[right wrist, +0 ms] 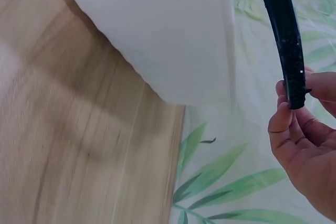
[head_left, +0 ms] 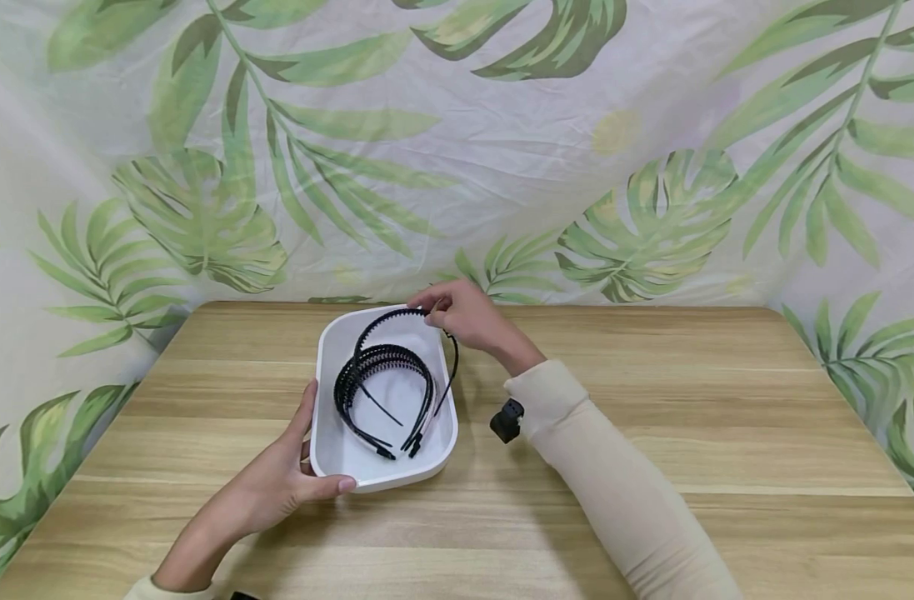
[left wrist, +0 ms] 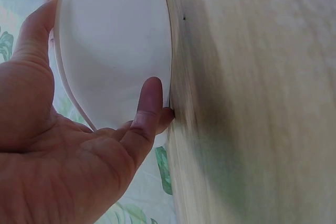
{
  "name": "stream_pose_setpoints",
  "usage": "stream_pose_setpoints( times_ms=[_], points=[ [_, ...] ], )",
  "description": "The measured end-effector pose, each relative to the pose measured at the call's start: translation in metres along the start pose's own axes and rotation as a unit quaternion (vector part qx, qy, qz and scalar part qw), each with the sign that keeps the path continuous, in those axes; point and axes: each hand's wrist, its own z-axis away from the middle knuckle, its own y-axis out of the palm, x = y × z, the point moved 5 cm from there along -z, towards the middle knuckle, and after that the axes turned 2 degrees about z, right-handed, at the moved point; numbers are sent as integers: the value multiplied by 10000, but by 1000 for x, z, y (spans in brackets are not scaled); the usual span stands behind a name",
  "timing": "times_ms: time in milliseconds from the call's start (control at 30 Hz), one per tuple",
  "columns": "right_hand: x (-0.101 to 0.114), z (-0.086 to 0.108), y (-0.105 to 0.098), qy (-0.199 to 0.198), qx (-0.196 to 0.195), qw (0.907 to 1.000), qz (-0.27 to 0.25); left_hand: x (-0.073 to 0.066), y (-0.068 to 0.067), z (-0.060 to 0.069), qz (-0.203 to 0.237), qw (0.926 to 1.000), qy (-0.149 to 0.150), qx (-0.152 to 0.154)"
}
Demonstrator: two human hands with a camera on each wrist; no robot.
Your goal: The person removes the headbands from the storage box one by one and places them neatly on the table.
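Left of the middle on the surface, toward its far edge, sits the white bin, and we've got a bunch of black bands already lying nested in it, ends pointing near; too tangled to count, folks! One more, the loose band, is the live business: the right hand has it pinched between thumb and fingertips at the bin's far right corner, arch raised, legs reaching down over the bin, one crossing the bunch. So the bunch is resting, and this one isn't released; I'd call it mid-handling. Do its tips touch the floor of the bin? Can't tell. Down at the near left corner, the left hand grips the bin, thumb along the near side, fingers on the left wall. Now the cameras split: only the head view gives us the bunch. Left wrist offers the outer wall and a fingertip down close to the surface, with no bands in sight. Right wrist brings that pinch up large, specks on the dark strip, while the bin shows just its outside.
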Motion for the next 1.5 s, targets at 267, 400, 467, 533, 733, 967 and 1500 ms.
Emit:
stream_pose_setpoints(
  times_ms=[267,400,467,533,733,967,1500],
  points=[
    [-8,1,-12,66,-116,9999,12,0,0,1,16,10000,-60,20],
    [-10,3,-19,44,-199,9998,46,0,0,0,-19,10000,-30,16],
    [-13,3,-23,96,-231,9997,50,0,0,-1,-21,10000,-18,25],
    [-16,4,-26,176,-263,9995,68,0,0,-1,-38,10000,-18,13],
    [-26,5,-34,407,-326,9986,-31,0,-1,-1,-90,10000,-11,-3],
    [-38,9,-44,679,-409,9968,-115,1,0,-1,21,10000,-33,35],
    [-67,18,-66,1002,-717,9921,-247,2,0,0,9,10000,-11,17]
  ],
)
